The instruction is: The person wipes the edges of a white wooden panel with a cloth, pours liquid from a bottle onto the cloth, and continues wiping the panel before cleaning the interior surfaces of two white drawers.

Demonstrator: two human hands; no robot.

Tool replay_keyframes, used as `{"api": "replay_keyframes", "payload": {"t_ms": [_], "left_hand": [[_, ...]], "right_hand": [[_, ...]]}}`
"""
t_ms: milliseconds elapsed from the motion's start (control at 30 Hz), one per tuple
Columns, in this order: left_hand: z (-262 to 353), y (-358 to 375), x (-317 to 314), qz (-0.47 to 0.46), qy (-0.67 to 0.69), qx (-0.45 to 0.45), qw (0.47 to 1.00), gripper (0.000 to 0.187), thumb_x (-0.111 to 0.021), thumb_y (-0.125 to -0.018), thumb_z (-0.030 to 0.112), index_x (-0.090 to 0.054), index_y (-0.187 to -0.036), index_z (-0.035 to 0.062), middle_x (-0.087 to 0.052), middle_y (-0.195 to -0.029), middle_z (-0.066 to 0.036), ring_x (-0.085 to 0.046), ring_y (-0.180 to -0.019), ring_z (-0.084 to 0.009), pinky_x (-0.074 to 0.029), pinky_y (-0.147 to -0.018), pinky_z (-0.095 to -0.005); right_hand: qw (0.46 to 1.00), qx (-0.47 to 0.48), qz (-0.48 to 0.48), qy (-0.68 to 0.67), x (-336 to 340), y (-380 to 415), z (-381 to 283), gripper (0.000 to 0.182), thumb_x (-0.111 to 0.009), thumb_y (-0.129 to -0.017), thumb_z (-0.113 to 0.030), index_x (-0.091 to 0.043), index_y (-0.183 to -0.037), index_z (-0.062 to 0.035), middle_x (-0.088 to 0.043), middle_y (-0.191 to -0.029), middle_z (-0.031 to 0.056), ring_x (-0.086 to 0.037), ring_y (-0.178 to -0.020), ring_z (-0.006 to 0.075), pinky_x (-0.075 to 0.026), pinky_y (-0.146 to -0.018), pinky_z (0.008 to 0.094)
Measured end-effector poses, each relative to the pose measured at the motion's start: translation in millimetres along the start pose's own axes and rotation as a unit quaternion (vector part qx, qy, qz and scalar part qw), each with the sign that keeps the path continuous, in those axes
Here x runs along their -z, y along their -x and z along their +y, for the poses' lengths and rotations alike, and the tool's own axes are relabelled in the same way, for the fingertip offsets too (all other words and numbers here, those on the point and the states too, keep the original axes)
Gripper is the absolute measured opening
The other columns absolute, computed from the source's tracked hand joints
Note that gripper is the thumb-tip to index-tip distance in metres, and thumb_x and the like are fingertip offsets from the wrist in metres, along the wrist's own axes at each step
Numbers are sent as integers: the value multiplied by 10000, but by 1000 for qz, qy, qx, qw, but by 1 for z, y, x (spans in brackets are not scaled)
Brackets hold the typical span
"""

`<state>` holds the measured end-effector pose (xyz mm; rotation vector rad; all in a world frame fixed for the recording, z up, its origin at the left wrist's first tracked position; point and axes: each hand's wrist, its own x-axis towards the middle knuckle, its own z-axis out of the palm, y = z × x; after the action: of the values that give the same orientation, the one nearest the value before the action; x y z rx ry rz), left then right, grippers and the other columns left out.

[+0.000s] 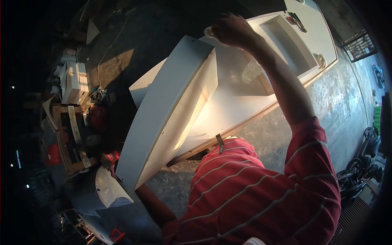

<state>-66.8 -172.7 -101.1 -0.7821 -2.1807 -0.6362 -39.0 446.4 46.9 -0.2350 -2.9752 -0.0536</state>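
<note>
A long white box-like panel [163,106] stands tilted in front of me, its raw wood edge and pale inner side facing right. My left forearm reaches to its lower end; the left hand is hidden behind that end, so its fingers do not show. My right hand [233,30] is stretched out past the panel's far end, its fingers curled round a pale round roll [209,32] that looks like tape. Beneath the right arm, a clear, rounded thing [250,72] sits by a wooden edge on the white worktop [241,104].
An open white box [314,67] lies at the far right of the worktop, with dark hand tools [297,22] beyond it. A wooden frame [65,139] and white boards [73,83] stand on the left. Motorcycles [359,163] are parked at the right.
</note>
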Motion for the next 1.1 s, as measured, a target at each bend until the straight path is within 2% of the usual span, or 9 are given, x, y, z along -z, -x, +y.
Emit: {"api": "replay_keyframes", "payload": {"t_ms": [167, 267, 367, 567, 633, 767, 833, 1033, 1100], "left_hand": [[28, -18, 3, 8, -120, -84, 989, 437, -480, -919, 353, -386, -1247, 80, -564, -1161, -135, -598, -987, -243, -484, -886, -429], [43, -15, -3, 104, 238, 201, 945, 432, -513, -902, 353, -420, -1201, 57, -575, -1108, -119, -596, -941, -233, -491, -857, -419], [30, -24, 5, 20, -42, 7, 999, 527, -552, -869, 387, -421, -1212, 10, -584, -1100, -173, -621, -909, -276, -534, -788, -401], [2, -2, -1, 70, 111, 137, 982, 522, -511, -882, 396, -397, -1237, 31, -584, -1094, -173, -622, -899, -274, -544, -763, -396], [20, -10, -6, 112, 214, 228, 943, 527, -519, -875, 406, -405, -1233, 37, -584, -1091, -175, -621, -902, -272, -547, -749, -392], [25, -23, -22, 138, 82, 67, 985, 448, -521, -879, 429, -497, -1115, 49, -572, -960, -79, -593, -836, -223, -491, -826, -405], [21, -16, -11, 119, 53, 51, 990, 441, -534, -874, 424, -504, -1105, 50, -570, -952, -82, -592, -830, -229, -488, -832, -407], [58, -45, -14, 129, -145, -120, 974, 490, -611, -824, 436, -500, -1106, 51, -514, -1084, -148, -529, -989, -259, -446, -868, -424], [5, 9, -34, 121, 21, 61, 991, 530, -615, -819, 448, -487, -1135, 42, -478, -1133, -170, -485, -1054, -267, -443, -865, -415]], "right_hand": [[915, 65, 377, -131, 6, 27, -33, 119, -612, -771, -224, -638, -791, -110, -602, -813, 79, -567, -837, 256, -461, -678, 386], [893, 109, 350, -262, 39, 71, -128, 112, -618, -730, -214, -625, -763, -108, -516, -809, 55, -521, -867, 215, -410, -698, 339], [933, 214, 189, -218, 25, 89, -185, 124, -593, -761, -241, -660, -757, -136, -561, -863, 39, -516, -889, 183, -408, -725, 313], [965, 39, 219, -140, 7, 36, -80, 211, -593, -806, -343, -672, -759, -153, -615, -884, 75, -564, -975, 249, -449, -808, 404], [980, -147, 11, -130, 25, 14, -22, 157, -613, -795, -272, -672, -811, -127, -649, -773, 48, -565, -1026, 216, -477, -795, 357], [903, 120, 405, -86, 37, 14, 1, 125, -544, -798, -162, -628, -793, -69, -604, -704, 137, -588, -668, 366, -478, -599, 454], [927, 3, 290, -237, 39, 21, -53, 114, -618, -790, -219, -666, -797, -116, -649, -823, 24, -560, -1031, 205, -474, -796, 328], [967, 115, 195, -120, 8, 26, -132, 235, -649, -745, -289, -646, -915, -127, -565, -966, 61, -543, -969, 233, -458, -797, 381], [976, 85, 199, 30, 13, 19, -107, 233, -629, -734, -255, -646, -921, -118, -554, -1008, 70, -535, -982, 263, -463, -775, 393]]}}
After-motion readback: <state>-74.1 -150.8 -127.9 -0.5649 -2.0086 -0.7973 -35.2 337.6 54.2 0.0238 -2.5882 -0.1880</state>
